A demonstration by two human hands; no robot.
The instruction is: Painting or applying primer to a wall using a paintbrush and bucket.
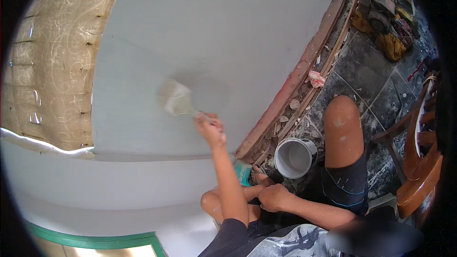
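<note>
My left hand [210, 128] is closed around the handle of a wide, flat tool [175, 96] with a pale head. Motion blur hides whether it is a paint brush or a scraper. The head is against or close to the light grey wall [250, 25], where a darker patch shows beside it. My right hand [275, 198] rests as a loose fist by my bent left leg, with nothing visible in it. Beyond that hand, a white plastic bucket [293, 159] stands on the floor between my legs, with pale material inside.
A reddish ledge [285, 85] and a wooden strip [332, 55] run along the wall's foot, with rubble and a crumpled wrapper [316, 79]. A wooden chair [416, 164] stands at right on dusty tiles. Clutter [385, 14] is piled far right. A gold curtain [64, 60] hangs left.
</note>
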